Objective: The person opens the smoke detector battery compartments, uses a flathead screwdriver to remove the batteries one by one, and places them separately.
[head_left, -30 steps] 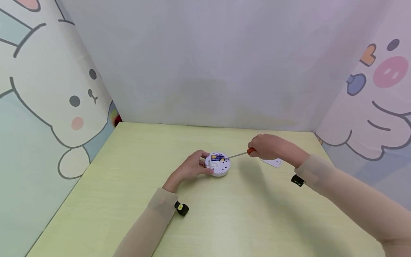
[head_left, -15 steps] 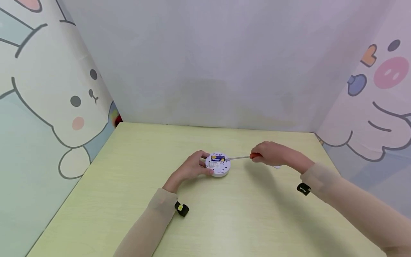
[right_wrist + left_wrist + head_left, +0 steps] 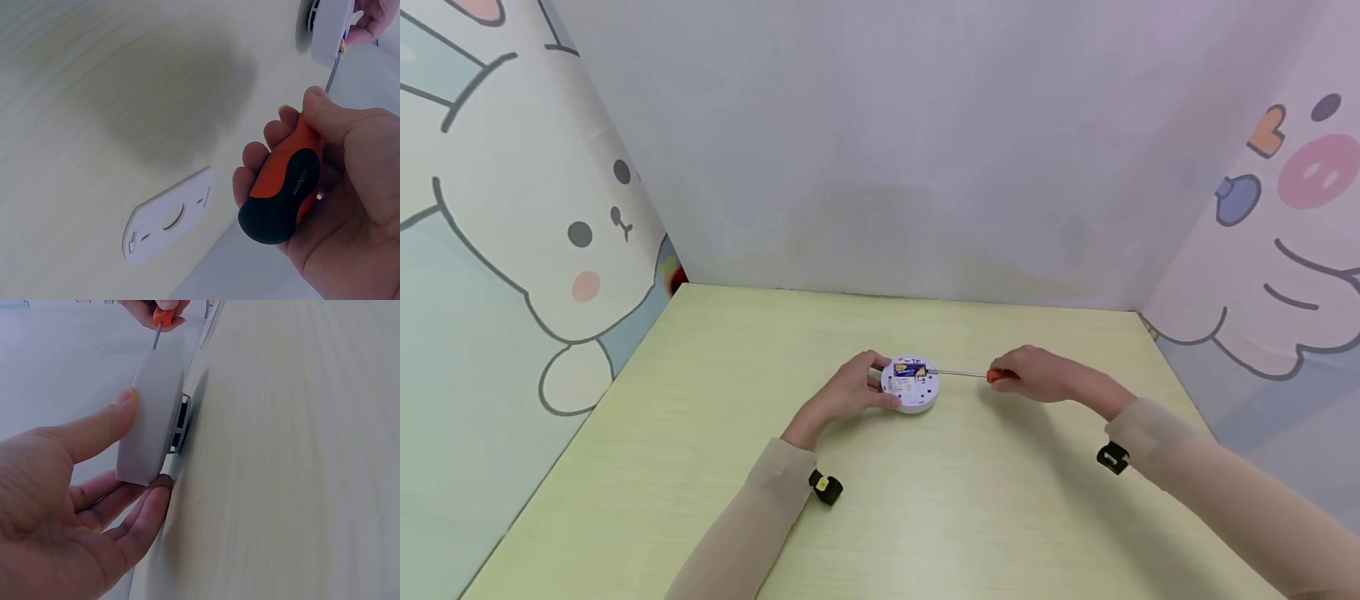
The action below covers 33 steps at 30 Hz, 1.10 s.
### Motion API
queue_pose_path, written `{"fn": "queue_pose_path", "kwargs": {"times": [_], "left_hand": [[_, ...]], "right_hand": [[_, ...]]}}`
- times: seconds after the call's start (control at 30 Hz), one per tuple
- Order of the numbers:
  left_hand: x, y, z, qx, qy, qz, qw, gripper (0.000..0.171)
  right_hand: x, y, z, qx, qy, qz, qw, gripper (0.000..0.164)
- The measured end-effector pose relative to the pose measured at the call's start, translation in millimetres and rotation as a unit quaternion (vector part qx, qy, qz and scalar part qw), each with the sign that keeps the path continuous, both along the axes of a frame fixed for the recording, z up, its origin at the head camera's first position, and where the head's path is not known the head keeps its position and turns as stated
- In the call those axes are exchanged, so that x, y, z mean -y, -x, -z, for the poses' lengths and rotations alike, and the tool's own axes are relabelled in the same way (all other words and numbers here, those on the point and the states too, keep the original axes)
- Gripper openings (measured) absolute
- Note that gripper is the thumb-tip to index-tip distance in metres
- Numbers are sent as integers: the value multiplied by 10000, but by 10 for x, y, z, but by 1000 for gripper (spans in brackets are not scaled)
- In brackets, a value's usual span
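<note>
Now, look how the work is shared: the left hand [image 3: 850,390] is curled round the near rim of the round white device [image 3: 913,397], thumb on one side and fingers on the other, a narrow hold that seems meant to stop it skidding or spinning under a sideways push. The device sits mid-table, low over the pale tabletop [image 3: 880,500], with its slotted face up, which leaves the blue-and-yellow battery [image 3: 908,370] exposed to the tool. Underneath, the left wrist view catches a dark grille [image 3: 180,423] facing the wood; whether it bears on the surface, I cannot tell. Over to the right hand [image 3: 1037,375], and it's a full wrap: fingers round the orange-and-black handle of the screwdriver [image 3: 281,181], thumb laid forward towards the shaft, presumably for steering more than brute force. The shaft runs low and nearly level, its tip at the battery's right end, a flat angle that looks suited to levering there; whether the battery has lifted at all is too small to judge. And down on the wood, well apart from the device, lies the slotted white plate [image 3: 172,215], flat and untouched, placed where it keeps both hands' path free
</note>
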<state>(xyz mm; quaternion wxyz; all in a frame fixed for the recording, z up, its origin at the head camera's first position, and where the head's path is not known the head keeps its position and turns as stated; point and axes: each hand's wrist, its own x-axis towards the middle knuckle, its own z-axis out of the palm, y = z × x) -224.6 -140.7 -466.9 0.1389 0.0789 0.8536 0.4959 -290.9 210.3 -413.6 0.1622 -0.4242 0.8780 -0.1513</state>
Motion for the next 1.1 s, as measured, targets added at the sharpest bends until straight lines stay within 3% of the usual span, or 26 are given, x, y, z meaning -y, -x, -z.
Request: {"fn": "queue_pose_path", "kwargs": {"times": [0.3, 0.53, 0.93, 1.1], "left_hand": [[-4, -3, -11, -39, 40, -28, 10000, 66], [-4, -1, -18, -64, 87, -24, 9999, 65], [-7, 7, -7, -67, 130, -26, 9999, 67], [-5, 9, 3, -43, 147, -29, 9999, 66]], "right_hand": [[-27, -11, 144, 275, 164, -37, 9995, 20], [-54, -7, 274, 57, 143, 80, 9998, 22], [-79, -20, 321, 90, 268, 165, 9995, 28], [-90, -31, 330, 98, 277, 193, 9994, 23]]}}
